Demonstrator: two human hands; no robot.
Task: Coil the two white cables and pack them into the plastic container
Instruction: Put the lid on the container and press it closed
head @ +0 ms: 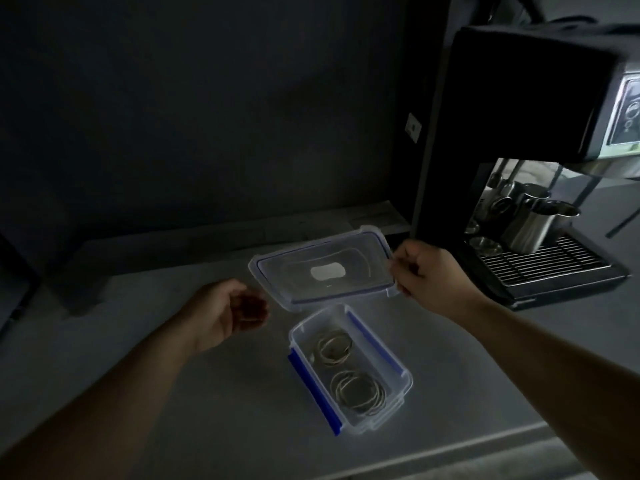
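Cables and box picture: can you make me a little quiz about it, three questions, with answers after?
1. True or false: both coiled cables lie inside the container.
2. Which hand grips the lid? A) left B) right C) neither
3. Fill in: the lid is ___ the container, not on it.

Key:
1. True: one coil at the far end, one at the near end.
2. B: the right hand pinches the lid's right edge; the left hand is open and empty.
3. Behind, beside the coffee machine.
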